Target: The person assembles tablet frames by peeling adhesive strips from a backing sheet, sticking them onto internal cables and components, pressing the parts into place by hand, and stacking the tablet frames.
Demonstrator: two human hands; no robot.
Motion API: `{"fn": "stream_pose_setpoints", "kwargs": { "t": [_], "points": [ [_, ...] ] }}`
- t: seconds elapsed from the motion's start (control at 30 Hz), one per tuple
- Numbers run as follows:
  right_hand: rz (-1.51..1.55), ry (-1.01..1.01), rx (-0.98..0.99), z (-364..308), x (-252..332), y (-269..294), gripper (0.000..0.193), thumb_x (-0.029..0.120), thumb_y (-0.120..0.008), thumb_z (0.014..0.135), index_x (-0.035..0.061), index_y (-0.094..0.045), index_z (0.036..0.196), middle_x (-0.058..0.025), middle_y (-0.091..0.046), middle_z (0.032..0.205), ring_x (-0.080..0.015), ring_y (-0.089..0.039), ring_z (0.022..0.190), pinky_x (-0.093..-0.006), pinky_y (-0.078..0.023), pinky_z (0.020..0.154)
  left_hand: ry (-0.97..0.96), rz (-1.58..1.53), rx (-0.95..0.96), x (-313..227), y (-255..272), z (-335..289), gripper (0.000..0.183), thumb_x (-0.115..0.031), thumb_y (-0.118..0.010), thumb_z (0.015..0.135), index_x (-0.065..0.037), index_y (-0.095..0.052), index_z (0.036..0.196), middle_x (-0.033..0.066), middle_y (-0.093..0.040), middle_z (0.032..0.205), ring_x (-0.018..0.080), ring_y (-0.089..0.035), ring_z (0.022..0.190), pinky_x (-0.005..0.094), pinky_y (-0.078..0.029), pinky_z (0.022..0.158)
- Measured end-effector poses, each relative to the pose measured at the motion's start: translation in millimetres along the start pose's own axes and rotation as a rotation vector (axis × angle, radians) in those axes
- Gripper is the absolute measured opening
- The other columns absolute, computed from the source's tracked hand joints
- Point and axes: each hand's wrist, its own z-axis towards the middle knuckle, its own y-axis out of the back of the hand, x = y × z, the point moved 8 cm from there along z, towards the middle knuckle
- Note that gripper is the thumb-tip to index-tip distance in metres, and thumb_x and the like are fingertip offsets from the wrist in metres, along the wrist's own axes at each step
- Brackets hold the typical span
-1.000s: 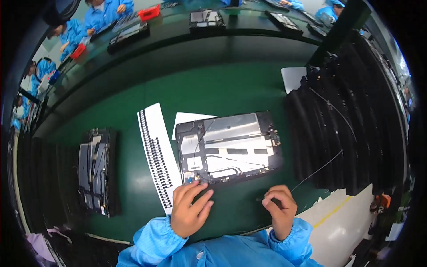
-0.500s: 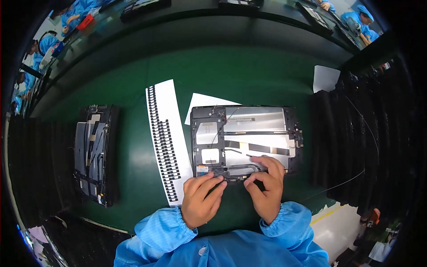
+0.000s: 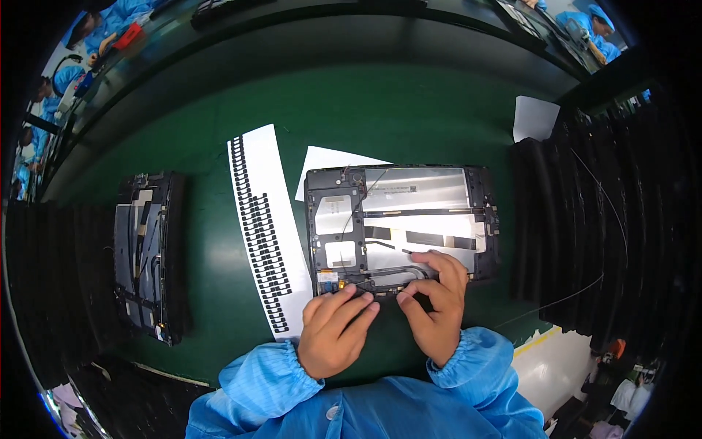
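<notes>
An opened tablet (image 3: 413,192) lies face down in front of me, its silver battery plates, black frame and cables exposed. At its near left corner, beside a small orange and white part, the bunched fingertips of my left hand (image 3: 335,333) press on the frame. My right hand (image 3: 437,311) has thumb and index finger pinched at the near edge, with its other fingers curled over the battery. Whatever tiny piece lies in either pinch is hidden. Just left of the tablet is a white sheet (image 3: 287,252) with rows of small black stickers.
Another opened tablet (image 3: 146,256) stands at the left on the green table mat (image 3: 208,241). Dark stacks rise along the left (image 3: 55,285) and right (image 3: 570,219) sides. A white paper (image 3: 536,118) sits by the right stack. Co-workers in blue (image 3: 585,33) sit beyond the far bench.
The view has shifted slightly, moving the tablets and sheet a little up and left in the picture. Both hands stay at the tablet's near edge, with the fingers barely moved.
</notes>
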Motion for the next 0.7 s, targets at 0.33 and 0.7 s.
{"fn": "stream_pose_setpoints", "kwargs": {
  "t": [0.33,0.7],
  "points": [
    [0.014,-0.001,0.031,-1.0,-3.7,5.2,0.01,0.002,-0.065,0.059,0.005,-0.058,0.066,-0.0093,-0.056,0.105,-0.0303,-0.045,0.105,-0.0391,-0.032,0.09,-0.185,-0.055,0.093,-3.2,-18.9,15.2,0.035,-0.003,-0.061,0.062,0.001,-0.061,0.098,0.0112,-0.059,0.098,0.0262,-0.054,0.092,0.035,-0.043,0.073],
    [0.019,-0.04,0.039,0.7,-1.9,5.9,0.012,0.0,-0.067,0.058,0.0027,-0.06,0.067,-0.0093,-0.056,0.105,-0.0306,-0.045,0.105,-0.0385,-0.034,0.089,0.046,-0.134,-0.108,13.5,-0.4,9.1,0.027,0.004,-0.064,0.063,0.0,-0.063,0.09,0.0104,-0.06,0.094,0.027,-0.056,0.09,0.0365,-0.045,0.075]
  ]
}}
